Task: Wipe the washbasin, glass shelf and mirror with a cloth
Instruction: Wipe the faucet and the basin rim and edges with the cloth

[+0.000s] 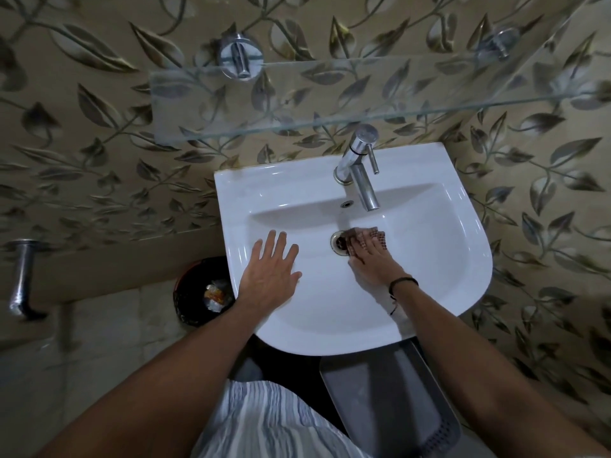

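A white washbasin [439, 285] hangs on the leaf-patterned wall, with a chrome tap [358, 166] at its back. My right hand [373, 262] presses a brown checked cloth [367, 238] flat onto the bowl beside the drain [338, 242]. Lying flat on the basin's left rim, fingers spread, my left hand [269, 272] holds nothing. The glass shelf [330, 94] juts out above the basin on two chrome brackets. The mirror is out of view.
A dark waste bin [198, 292] with litter stands on the floor left of the basin. A chrome pipe [21, 276] sticks out of the wall at far left. A grey mat [390, 398] lies under the basin's front.
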### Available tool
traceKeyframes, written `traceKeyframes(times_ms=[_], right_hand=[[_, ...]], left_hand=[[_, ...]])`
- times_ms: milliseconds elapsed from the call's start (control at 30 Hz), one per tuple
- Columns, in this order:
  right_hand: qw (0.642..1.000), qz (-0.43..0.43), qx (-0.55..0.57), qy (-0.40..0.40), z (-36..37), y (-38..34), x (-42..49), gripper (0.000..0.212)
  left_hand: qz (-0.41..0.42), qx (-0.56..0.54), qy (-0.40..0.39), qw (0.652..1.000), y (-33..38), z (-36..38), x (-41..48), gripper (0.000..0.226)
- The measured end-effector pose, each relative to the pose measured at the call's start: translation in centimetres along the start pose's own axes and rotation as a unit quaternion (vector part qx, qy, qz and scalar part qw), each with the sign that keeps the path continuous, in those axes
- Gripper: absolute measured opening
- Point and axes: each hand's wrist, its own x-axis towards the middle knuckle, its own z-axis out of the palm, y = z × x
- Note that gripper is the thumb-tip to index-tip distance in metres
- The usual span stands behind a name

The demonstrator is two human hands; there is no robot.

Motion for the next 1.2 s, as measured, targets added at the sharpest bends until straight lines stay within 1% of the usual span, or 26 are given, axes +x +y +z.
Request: traceKeyframes(times_ms=[33, 100, 167, 200, 233, 267, 300, 367, 433, 533, 567, 600, 667, 733, 867, 1033, 1067, 1133, 1200], right_hand=[[1.0, 0.01, 0.016, 0.001, -0.3, -0.6, 1.1, 0.04], [0.997, 0.033, 0.055, 0.031, -1.0, -2.5, 3.3, 0.044], [0.993, 0.039, 0.064, 0.092, -1.4, -4.9, 4.0, 0.035], [0.992, 0.009, 0.065, 0.109, -1.4, -6.0, 3.7, 0.03], [0.99, -0.045, 0.064, 0.114, -0.7, -6.7, 3.3, 0.028], [0.988, -0.097, 0.059, 0.107, -0.1, -6.8, 2.4, 0.027], [0.985, -0.131, 0.048, 0.104, 0.5, -6.5, 1.5, 0.028], [0.98, -0.149, 0.047, 0.125, 1.5, -4.4, -0.3, 0.04], [0.985, -0.137, 0.034, 0.099, 2.0, -1.3, -1.9, 0.048], [0.996, -0.092, -0.001, 0.015, 1.4, 3.9, -3.7, 0.063], [0.998, -0.054, -0.012, -0.019, 1.1, 5.4, -4.0, 0.068], [0.999, 0.003, -0.019, -0.043, 0.4, 6.7, -4.0, 0.072], [0.993, 0.114, -0.02, -0.037, -1.5, 8.5, -3.1, 0.074], [0.982, 0.183, -0.02, -0.03, -3.0, 9.5, -1.6, 0.069], [0.977, 0.209, -0.046, -0.021, -4.1, 10.6, -1.4, 0.059], [0.962, 0.245, -0.016, 0.121, -4.7, 13.0, -4.2, 0.06], [0.956, 0.262, -0.007, 0.13, -4.7, 13.1, -4.4, 0.057], [0.953, 0.277, 0.027, 0.12, -4.4, 12.7, -4.0, 0.056], [0.958, 0.26, 0.028, 0.116, -3.8, 11.3, -3.2, 0.064]], left_hand=[[0.0, 0.0, -0.002, 1.0, 0.0, 0.0, 0.0, 0.062], [0.0, 0.001, -0.005, 1.0, -0.1, 0.0, 0.1, 0.063], [0.002, 0.004, -0.006, 1.0, -0.1, 0.0, 0.1, 0.063], [0.003, 0.006, -0.008, 1.0, -0.1, -0.1, 0.1, 0.063], [0.005, 0.006, -0.008, 1.0, -0.1, -0.1, 0.0, 0.063], [0.005, 0.005, -0.005, 1.0, -0.1, -0.1, 0.0, 0.063], [0.005, 0.004, -0.001, 1.0, -0.1, -0.1, 0.0, 0.062], [0.006, 0.004, 0.004, 1.0, -0.1, -0.1, 0.1, 0.06], [0.006, 0.003, 0.014, 1.0, -0.2, -0.1, 0.1, 0.057], [0.004, 0.004, 0.018, 1.0, -0.1, 0.0, 0.0, 0.056], [0.004, 0.003, 0.018, 1.0, -0.1, 0.0, 0.0, 0.057], [0.004, 0.002, 0.02, 1.0, -0.1, 0.0, 0.0, 0.057], [0.004, 0.003, 0.021, 1.0, -0.1, 0.1, 0.1, 0.057], [0.005, 0.006, 0.02, 1.0, -0.2, 0.2, 0.1, 0.056], [0.005, 0.003, 0.02, 1.0, -0.3, 0.3, 0.0, 0.055], [0.004, 0.006, 0.01, 1.0, -0.2, 0.1, -0.1, 0.055], [0.005, 0.007, 0.01, 1.0, -0.2, 0.1, -0.1, 0.055], [0.002, 0.007, 0.005, 1.0, -0.1, -0.1, -0.1, 0.056], [0.003, 0.011, -0.001, 1.0, -0.1, -0.2, -0.1, 0.056]])
